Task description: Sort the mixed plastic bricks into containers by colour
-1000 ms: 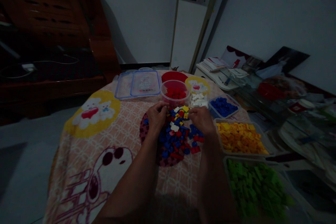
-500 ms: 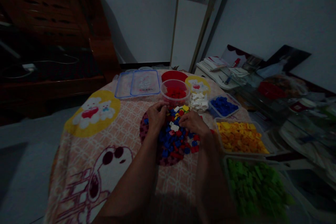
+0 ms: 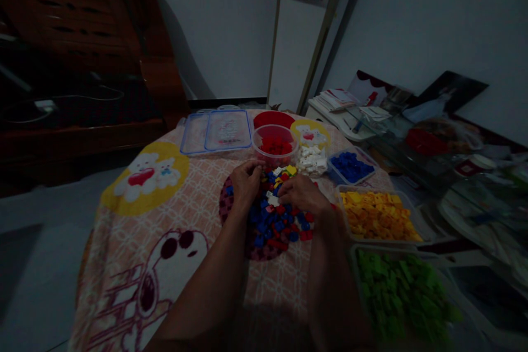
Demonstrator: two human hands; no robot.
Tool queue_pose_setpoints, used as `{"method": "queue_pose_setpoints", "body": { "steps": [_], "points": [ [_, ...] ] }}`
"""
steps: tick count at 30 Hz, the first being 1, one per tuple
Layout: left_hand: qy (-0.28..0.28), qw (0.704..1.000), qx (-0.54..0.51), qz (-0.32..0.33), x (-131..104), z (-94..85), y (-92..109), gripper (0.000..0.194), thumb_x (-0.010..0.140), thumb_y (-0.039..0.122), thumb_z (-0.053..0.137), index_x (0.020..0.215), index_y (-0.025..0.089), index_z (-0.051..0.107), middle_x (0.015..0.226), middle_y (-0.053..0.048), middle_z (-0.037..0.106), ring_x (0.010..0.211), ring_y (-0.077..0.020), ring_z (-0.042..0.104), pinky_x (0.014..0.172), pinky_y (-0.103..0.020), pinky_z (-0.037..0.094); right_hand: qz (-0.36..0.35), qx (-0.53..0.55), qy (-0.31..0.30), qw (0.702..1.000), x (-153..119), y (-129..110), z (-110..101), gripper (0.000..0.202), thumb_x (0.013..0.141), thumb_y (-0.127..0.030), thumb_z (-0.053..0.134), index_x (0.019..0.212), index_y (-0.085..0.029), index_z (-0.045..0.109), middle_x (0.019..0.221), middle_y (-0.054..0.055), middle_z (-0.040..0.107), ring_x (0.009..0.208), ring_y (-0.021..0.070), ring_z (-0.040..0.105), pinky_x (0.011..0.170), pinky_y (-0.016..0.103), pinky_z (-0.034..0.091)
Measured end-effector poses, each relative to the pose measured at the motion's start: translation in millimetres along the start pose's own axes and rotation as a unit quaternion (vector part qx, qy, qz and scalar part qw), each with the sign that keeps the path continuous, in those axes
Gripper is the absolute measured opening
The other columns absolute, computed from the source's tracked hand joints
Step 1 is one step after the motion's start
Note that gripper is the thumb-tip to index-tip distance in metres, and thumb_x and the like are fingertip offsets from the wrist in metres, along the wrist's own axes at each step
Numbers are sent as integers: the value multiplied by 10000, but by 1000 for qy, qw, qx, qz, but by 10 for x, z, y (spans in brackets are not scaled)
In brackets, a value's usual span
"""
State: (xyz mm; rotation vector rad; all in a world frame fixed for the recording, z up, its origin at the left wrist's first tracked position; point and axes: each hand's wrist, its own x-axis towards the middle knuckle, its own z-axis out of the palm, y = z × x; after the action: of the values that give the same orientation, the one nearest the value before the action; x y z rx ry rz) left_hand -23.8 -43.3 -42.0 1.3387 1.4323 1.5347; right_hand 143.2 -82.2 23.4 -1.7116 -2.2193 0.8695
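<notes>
A mixed pile of small toy building bricks (image 3: pixel 264 223), mostly blue and red with some white and yellow, is heaped in front of me. My left hand (image 3: pixel 246 180) is at the pile's far left edge, fingers curled together; anything between them is too dark to make out. From the right, my right hand (image 3: pixel 304 192) reaches over the pile with its fingertips drawn together beside a white brick (image 3: pixel 273 199). Whether those fingers grip a brick is hidden. Just beyond the hands stands a round clear tub (image 3: pixel 256 153) holding red bricks.
White bricks (image 3: pixel 312 160) are heaped right of the tub. Down the right side stand boxes of blue bricks (image 3: pixel 352 168), yellow bricks (image 3: pixel 375 214) and green bricks (image 3: pixel 404 291). Blue-edged clear lids (image 3: pixel 227 131) lie at the back left on the patterned tablecloth (image 3: pixel 198 190).
My right hand has shifted slightly left, towards the white brick, which sits a little differently. The left hand stays in place.
</notes>
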Motion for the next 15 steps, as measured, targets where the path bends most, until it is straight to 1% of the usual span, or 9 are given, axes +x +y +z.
{"method": "queue_pose_setpoints", "body": {
  "steps": [3, 6, 8, 10, 12, 15],
  "points": [
    [3, 1000, 4, -1, 6, 7, -17, 263, 756, 252, 551, 874, 181, 775, 799, -28, 749, 703, -167, 668, 651, -245, 516, -5, -76, -14, 997, 73, -111, 84, 93, 694, -237, 804, 783, -220, 784, 767, 0, 748, 777, 158, 671, 653, 216, 414],
    [2, 1000, 4, -4, 13, 14, -48, 268, 764, 263, 546, 877, 179, 773, 797, -28, 750, 695, -165, 668, 650, -244, 518, 3, -119, -12, 993, 83, -141, 105, 90, 689, -204, 799, 776, -219, 781, 823, 27, 760, 840, 179, 683, 678, 225, 421],
    [1, 1000, 5, -4, 13, 15, -55, 272, 765, 270, 548, 887, 178, 773, 789, -25, 750, 693, -166, 670, 653, -246, 520, 13, -107, -10, 994, 60, -127, 84, 71, 706, -167, 762, 760, -210, 777, 785, 29, 752, 806, 173, 682, 669, 223, 423],
    [2, 1000, 10, -2, 9, 13, -48, 270, 764, 277, 554, 888, 183, 775, 801, -23, 754, 709, -169, 675, 662, -248, 524, 31, -81, -14, 996, 31, -101, 54, 54, 707, -148, 745, 727, -195, 760, 700, 22, 725, 742, 164, 672, 644, 222, 419],
    [4, 1000, 15, -2, 5, 10, -34, 262, 763, 282, 558, 876, 190, 777, 822, -22, 759, 728, -171, 679, 670, -248, 527, 43, -52, -23, 997, 11, -67, 31, 56, 688, -130, 750, 701, -183, 735, 627, 5, 689, 684, 151, 653, 618, 219, 411],
    [7, 1000, 10, -2, 5, 7, -23, 261, 763, 278, 554, 867, 187, 775, 837, -27, 762, 720, -168, 677, 669, -248, 528, 42, -6, -30, 999, 1, 4, 26, 83, 661, -112, 744, 681, -175, 694, 566, -25, 641, 611, 127, 615, 584, 212, 397]
  ]
}}
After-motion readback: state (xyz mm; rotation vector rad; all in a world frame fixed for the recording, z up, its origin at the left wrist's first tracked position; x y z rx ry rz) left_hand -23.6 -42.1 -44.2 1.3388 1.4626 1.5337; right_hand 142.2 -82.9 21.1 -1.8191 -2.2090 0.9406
